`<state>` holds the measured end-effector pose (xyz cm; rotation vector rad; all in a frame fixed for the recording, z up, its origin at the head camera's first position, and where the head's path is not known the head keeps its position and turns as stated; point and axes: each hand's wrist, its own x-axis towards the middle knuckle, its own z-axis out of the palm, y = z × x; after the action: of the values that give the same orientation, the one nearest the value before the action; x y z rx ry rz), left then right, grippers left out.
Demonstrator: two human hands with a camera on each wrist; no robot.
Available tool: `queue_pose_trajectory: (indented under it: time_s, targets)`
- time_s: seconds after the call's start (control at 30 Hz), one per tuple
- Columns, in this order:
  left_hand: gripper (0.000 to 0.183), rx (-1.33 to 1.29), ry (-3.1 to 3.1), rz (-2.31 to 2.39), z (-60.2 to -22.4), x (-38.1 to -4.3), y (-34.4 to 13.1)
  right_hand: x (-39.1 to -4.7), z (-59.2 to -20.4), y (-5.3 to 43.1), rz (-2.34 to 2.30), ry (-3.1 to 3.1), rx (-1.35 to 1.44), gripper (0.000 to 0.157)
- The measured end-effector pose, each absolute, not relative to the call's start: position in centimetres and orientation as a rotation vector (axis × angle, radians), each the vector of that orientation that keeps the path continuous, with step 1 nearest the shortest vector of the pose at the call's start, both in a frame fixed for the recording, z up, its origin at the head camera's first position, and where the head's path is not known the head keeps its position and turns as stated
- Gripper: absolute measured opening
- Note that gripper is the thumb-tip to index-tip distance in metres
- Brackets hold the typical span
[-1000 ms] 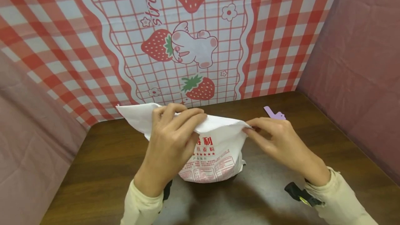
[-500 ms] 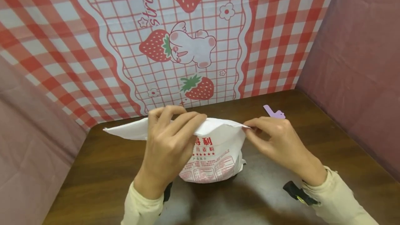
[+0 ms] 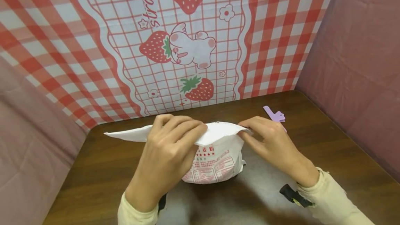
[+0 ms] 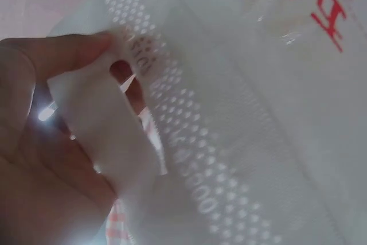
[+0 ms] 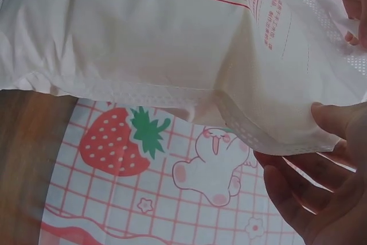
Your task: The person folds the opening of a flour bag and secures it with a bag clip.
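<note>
The white bag point(image 3: 215, 166) sits at the head view's lower centre. The left hand point(image 3: 167, 157) pinches its top edge, the right hand point(image 3: 275, 145) its right corner; holding both pinches level should help the top fold evenly.

A: What's lying nr the far R corner of the table point(image 3: 103, 162)?
B: Purple clip point(image 3: 275, 115), sitting on dk brown wood.
A: And the bkgd?
B: Cloth point(image 3: 231, 51) is hanging behind, red/white checks framing a grid w/ strawbs point(image 3: 200, 89), flowers point(image 3: 226, 12), stars point(image 3: 143, 23), sideways lettering point(image 3: 148, 1) & a white animal point(image 3: 200, 49).
A: Sides?
B: L curtain point(image 3: 34, 148) is hanging in dusty pink, creasing a bit; R curtain point(image 3: 356, 61) is hanging too, showing darker pink.
</note>
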<state>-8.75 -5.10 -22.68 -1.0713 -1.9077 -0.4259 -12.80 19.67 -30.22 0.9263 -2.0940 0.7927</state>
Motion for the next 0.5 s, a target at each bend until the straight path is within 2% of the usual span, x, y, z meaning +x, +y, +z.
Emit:
queue_pose_trajectory:
  time_s: [0.5]
  targets:
    - [0.023, -1.092, -2.049, -0.467, -22.57, -8.33, -6.11, -12.95, -30.15, 20.01, 0.735, -2.064, 0.937, 0.024]
